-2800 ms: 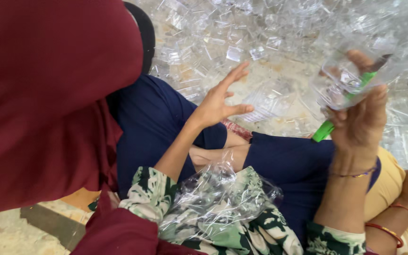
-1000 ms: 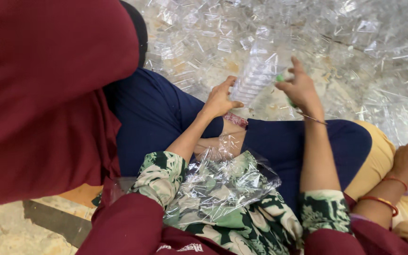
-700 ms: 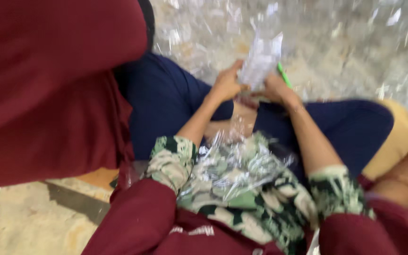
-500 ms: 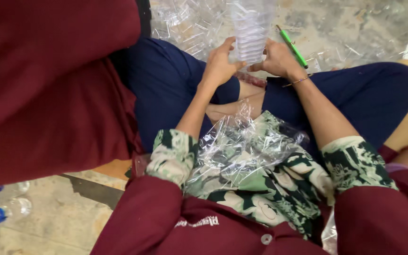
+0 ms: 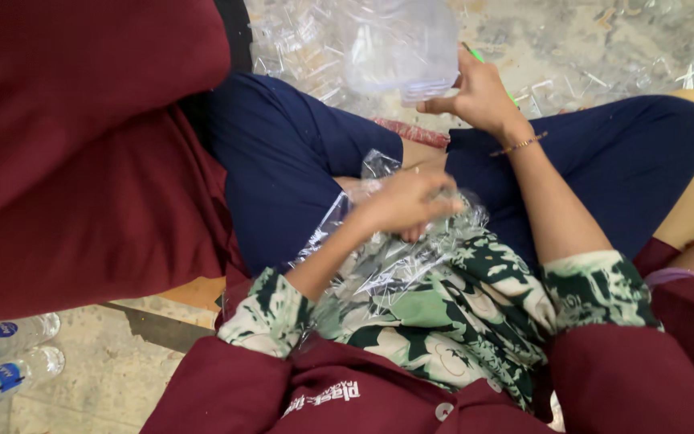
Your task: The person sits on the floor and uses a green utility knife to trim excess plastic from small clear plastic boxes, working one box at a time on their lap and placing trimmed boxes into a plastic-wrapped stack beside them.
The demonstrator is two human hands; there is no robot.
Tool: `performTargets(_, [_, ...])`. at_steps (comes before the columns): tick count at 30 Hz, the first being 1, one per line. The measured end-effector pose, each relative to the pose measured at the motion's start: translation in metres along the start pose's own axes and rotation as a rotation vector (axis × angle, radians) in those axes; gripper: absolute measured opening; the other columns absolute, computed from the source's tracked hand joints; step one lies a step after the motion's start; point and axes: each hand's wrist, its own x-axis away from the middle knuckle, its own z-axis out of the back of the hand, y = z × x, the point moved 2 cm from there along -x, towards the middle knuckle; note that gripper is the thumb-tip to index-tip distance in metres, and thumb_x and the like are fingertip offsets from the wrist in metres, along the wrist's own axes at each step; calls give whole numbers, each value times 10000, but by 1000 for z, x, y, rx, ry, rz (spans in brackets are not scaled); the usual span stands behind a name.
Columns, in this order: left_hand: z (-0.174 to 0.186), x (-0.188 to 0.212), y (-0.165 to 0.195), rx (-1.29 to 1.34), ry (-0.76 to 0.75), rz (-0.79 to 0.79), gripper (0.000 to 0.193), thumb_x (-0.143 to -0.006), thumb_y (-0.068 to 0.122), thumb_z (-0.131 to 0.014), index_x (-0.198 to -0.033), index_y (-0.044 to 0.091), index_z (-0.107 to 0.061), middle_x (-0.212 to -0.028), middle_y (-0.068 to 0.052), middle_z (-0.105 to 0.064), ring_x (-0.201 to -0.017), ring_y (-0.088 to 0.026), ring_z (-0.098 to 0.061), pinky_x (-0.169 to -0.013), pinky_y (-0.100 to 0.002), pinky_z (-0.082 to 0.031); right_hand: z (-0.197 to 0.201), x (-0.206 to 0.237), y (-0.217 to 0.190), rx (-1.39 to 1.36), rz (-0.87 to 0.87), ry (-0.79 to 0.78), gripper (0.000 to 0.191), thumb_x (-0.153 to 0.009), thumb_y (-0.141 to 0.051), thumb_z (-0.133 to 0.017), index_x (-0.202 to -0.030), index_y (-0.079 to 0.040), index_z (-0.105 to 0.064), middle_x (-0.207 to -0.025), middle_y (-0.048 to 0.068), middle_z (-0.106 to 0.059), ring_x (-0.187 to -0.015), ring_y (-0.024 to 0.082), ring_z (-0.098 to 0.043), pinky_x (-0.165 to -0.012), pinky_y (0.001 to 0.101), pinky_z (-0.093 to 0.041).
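Head view: we judge a label-stripping step in hand. Right hand [image 5: 479, 96] grips the clear plastic bottle [image 5: 399, 48] above the knees, long axis roughly upright, base toward us. Left hand [image 5: 403, 205], fingers curled, presses crumpled clear film [image 5: 387, 257] into the lap. Next move calls for steady bottle support.

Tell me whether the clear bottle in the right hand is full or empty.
Empty, as far as it shows: the bottle in the right hand is see-through, with no liquid visible. Its top is out of frame.
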Motion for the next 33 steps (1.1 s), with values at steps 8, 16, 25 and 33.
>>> performTargets(8, [2,-9,-36,-204,610,-175,409,-924,354,-739,-737,-7,-699,-542,-101,-591,-459,-159,-549,-476,-318,-440,32,32,-25,81,114,112,621,-735,-150,-935,-1260,33,-661,-1103,145,-762,-986,176,-726,-860,341,-566])
performTargets(16, [122,8,2,-104,834,-273,276,-831,140,-703,-615,-10,-623,-528,-22,-596,-539,-41,-558,-494,-284,-431,54,76,-52,21,-232,43,288,-794,-167,-828,-1004,21,-769,-850,92,-779,-756,162,-734,-736,314,-547])
performTargets(25, [146,-12,101,162,505,-726,295,-814,-93,-703,-679,24,-468,-851,-111,-677,-789,-108,-646,-687,-258,-534,70,121,-61,127,-143,148,445,-700,-254,-909,-987,37,-730,-877,130,-772,-769,174,-688,-761,336,-552])
performTargets(33, [115,-50,127,-195,319,-599,194,-727,-137,-567,-778,9,-686,-1023,-91,-747,-776,-82,-672,-673,-254,-548,80,158,-64,-28,-114,188,540,-662,-274,-893,-1085,9,-714,-909,111,-794,-767,157,-726,-722,329,-570])
